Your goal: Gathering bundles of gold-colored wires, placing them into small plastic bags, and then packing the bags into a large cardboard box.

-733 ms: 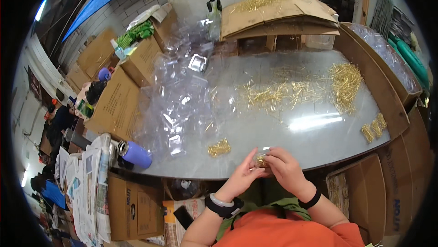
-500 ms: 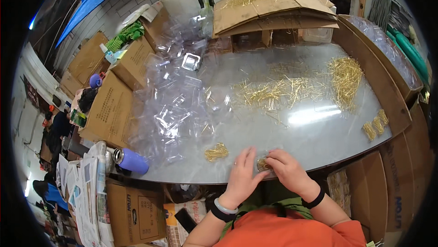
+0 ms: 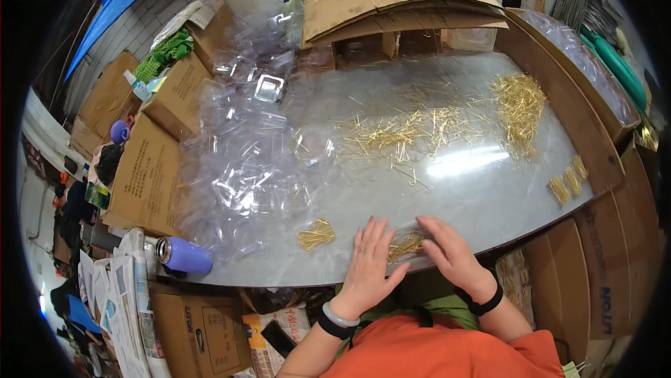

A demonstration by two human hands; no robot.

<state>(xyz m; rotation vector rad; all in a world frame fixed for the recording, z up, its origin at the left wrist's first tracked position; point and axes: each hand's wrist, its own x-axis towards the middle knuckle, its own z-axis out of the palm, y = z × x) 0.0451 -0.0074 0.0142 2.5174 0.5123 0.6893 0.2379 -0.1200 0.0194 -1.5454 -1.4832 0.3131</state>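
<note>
A small bundle of thin gold-coloured wire hooks (image 3: pixel 405 244) lies on the grey table top (image 3: pixel 363 214) near its front edge. My left hand (image 3: pixel 369 264) rests flat beside the bundle's left side, fingers stretched out and thumb pointing toward it. On the other side my right hand (image 3: pixel 453 253) hovers or rests with fingers extended, its fingertips close to the wires. Neither hand grips anything. Another small bundle of gold wires (image 3: pixel 316 235) lies just left of my left hand.
Loose gold wires (image 3: pixel 409 133) spread across the middle, with a thicker heap (image 3: pixel 518 109) at right. Several tied-looking bundles (image 3: pixel 569 181) sit near the right edge. Clear plastic packs (image 3: pixel 244 161) pile up at left. A purple bottle (image 3: pixel 187 255) lies front left; cardboard (image 3: pixel 402 4) stands behind.
My right hand has opened and moved right, off the wire bundle, which now shows more. My left fingers have spread. The whole view has shifted slightly.
</note>
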